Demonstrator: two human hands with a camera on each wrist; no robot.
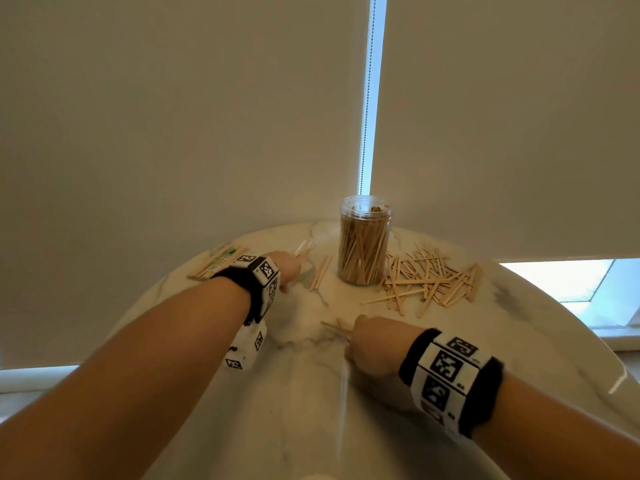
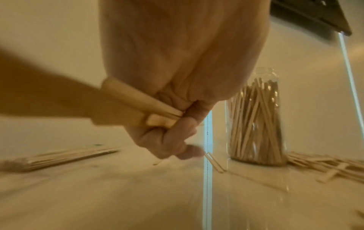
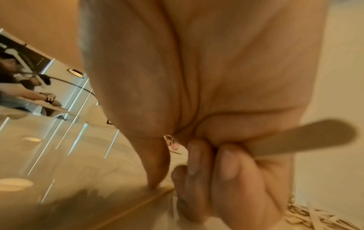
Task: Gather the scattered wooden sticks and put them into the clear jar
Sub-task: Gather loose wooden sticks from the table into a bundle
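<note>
Left hand [image 2: 169, 124]: fingers curled round a small bundle of sticks [image 2: 138, 102], low over the marble surface [image 1: 304, 393], left of the clear jar [image 1: 365, 240]. Right hand [image 1: 372, 344]: fingers closed on a few sticks [image 3: 303, 137], near the front. The jar stands upright, packed with sticks. A scattered pile of sticks [image 1: 429, 282] lies just right of it; two loose sticks [image 1: 320, 268] lie to its left.

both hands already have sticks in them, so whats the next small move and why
Probably carry the left hand to the clear jar and drop its sticks in. That hand already grips a small bundle, the jar stands open just to its right, and clearing the hand first frees it for the pair of loose sticks lying beside the jar. The right hand also holds sticks and could follow.
</note>
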